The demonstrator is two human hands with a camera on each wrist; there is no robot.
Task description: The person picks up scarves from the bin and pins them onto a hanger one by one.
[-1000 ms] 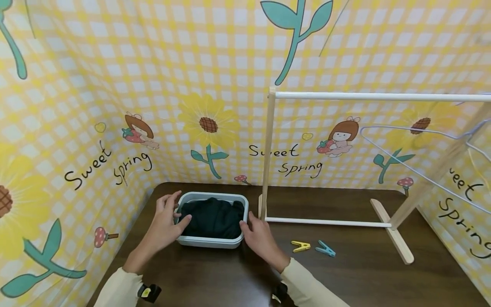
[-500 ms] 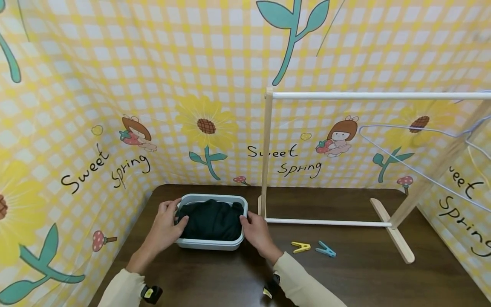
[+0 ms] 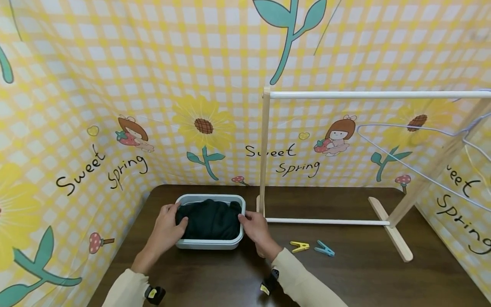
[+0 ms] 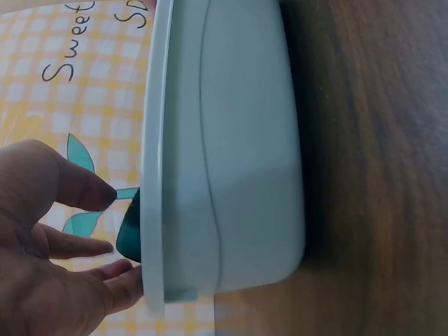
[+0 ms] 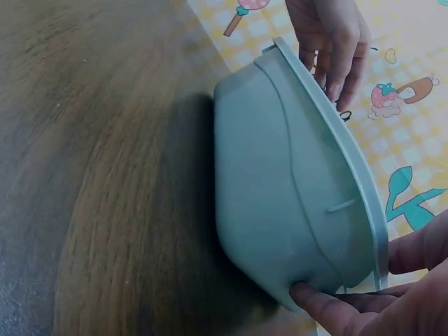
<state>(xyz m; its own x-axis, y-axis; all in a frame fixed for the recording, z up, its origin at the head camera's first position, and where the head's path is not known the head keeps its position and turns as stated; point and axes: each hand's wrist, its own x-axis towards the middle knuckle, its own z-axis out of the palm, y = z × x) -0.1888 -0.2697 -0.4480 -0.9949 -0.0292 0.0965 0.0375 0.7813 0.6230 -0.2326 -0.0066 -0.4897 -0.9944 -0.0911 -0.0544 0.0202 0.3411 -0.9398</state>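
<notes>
A pale grey-green plastic basin (image 3: 211, 244) stands on the dark wooden table, with dark green cloth (image 3: 209, 219) bunched inside. My left hand (image 3: 163, 232) is at its left end. There, in the left wrist view, the fingers (image 4: 122, 287) reach the rim while the thumb (image 4: 87, 189) stays apart from it. My right hand (image 3: 258, 232) grips the basin's right end. The right wrist view has a fingertip (image 5: 308, 294) against the outer wall and the thumb at the rim's other side. How firmly the left fingers touch is unclear.
Right of the basin stands a wooden rack (image 3: 264, 149) with white bars. A pale purple wire hanger (image 3: 410, 162) hangs on the right. Yellow (image 3: 299, 246) and blue clothespins (image 3: 324, 248) lie before the rack. Yellow checked cloth (image 3: 215, 51) lines the back and sides.
My left hand has drawn slightly closer to the basin, its fingers less spread. The right thumb stays at the rim. The head view has shifted a little.
</notes>
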